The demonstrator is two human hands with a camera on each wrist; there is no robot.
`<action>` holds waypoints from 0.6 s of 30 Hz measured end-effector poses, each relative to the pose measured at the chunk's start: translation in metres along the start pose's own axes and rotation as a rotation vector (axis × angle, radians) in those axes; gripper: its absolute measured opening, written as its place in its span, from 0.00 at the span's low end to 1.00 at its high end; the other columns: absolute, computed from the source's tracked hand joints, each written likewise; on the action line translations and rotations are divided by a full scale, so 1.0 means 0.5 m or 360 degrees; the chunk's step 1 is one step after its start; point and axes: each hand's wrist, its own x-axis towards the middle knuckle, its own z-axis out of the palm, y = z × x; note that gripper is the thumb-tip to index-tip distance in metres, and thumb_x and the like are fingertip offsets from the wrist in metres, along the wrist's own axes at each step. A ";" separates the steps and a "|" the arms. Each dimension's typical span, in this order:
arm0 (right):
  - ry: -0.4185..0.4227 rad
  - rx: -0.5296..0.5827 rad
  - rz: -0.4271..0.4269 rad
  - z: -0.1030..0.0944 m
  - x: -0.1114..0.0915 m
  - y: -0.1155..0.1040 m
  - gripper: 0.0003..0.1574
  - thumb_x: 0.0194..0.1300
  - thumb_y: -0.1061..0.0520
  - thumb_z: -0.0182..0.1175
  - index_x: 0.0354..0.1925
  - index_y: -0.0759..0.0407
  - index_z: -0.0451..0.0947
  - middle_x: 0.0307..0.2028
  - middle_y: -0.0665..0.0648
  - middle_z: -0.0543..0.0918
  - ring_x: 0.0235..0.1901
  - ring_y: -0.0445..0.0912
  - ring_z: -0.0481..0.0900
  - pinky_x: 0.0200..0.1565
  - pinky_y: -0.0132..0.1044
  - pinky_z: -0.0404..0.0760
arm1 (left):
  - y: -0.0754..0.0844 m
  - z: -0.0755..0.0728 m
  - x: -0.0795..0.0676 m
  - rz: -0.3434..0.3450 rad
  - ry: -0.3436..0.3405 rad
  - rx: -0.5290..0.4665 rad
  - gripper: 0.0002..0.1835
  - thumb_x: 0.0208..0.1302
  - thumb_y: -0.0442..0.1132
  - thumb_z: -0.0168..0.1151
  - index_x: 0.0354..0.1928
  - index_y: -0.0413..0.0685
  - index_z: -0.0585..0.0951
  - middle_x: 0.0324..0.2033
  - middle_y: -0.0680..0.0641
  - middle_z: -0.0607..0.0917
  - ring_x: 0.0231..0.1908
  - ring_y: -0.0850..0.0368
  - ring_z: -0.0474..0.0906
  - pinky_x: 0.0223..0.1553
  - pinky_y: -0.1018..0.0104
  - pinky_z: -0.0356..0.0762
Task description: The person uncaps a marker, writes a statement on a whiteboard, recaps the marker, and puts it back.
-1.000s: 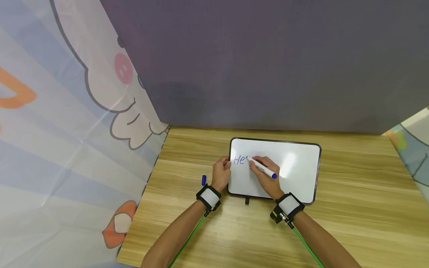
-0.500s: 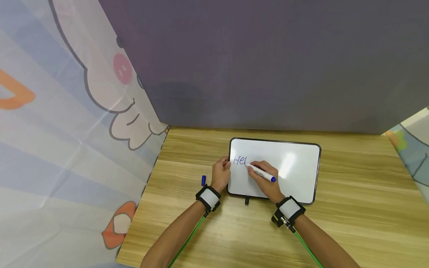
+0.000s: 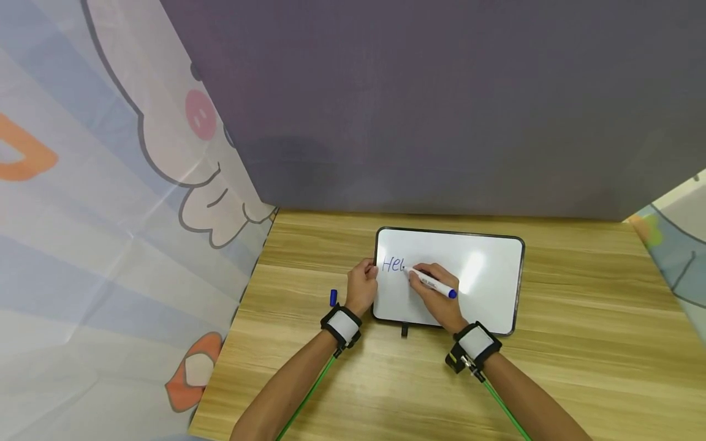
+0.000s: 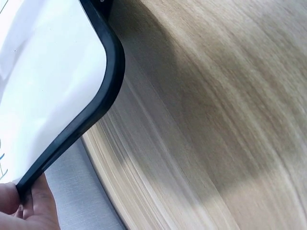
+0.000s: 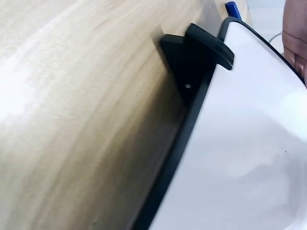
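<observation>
A white board with a black frame (image 3: 491, 294) is propped at a slant over the wooden table. At its left edge, my left hand (image 3: 362, 289) pinches the frame, the thumb on the front and fingers behind, as the left wrist view shows. My right hand (image 3: 443, 305) grips a white marker with a blue end (image 3: 436, 284), its tip right at the board's surface. Blue handwriting (image 3: 393, 264) reading "Hel" stands at the board's upper left, just left of the tip. The right wrist view shows the board's lower edge but neither the marker nor its hand.
A blue marker cap (image 3: 333, 297) lies on the table (image 3: 309, 257) left of my left hand. A black stand foot (image 3: 405, 329) juts out from the board's lower edge. Behind the table rises a dark grey panel (image 3: 441, 122); a cartoon-printed sheet (image 3: 110, 275) hangs at the left.
A third letter stroke has appeared after "He", drawn downward by the marker; the tip then shifted slightly. My left hand keeps its hold on the board's edge.
</observation>
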 end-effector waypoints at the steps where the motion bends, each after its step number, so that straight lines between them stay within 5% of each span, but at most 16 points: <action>1: 0.0015 0.0011 -0.0008 -0.002 0.003 -0.008 0.08 0.55 0.67 0.63 0.36 0.69 0.81 0.30 0.62 0.82 0.27 0.36 0.75 0.27 0.23 0.74 | 0.000 0.000 0.000 0.0003 0.0001 0.0001 0.11 0.62 0.27 0.51 0.43 0.32 0.80 0.34 0.37 0.85 0.36 0.51 0.80 0.37 0.63 0.79; 18: 0.0072 0.0045 -0.0071 -0.009 0.018 -0.009 0.08 0.54 0.68 0.63 0.36 0.71 0.81 0.29 0.63 0.82 0.26 0.38 0.75 0.27 0.22 0.73 | 0.001 0.002 -0.003 0.0015 0.0003 -0.0012 0.11 0.62 0.26 0.51 0.43 0.32 0.80 0.33 0.38 0.85 0.34 0.53 0.80 0.35 0.66 0.78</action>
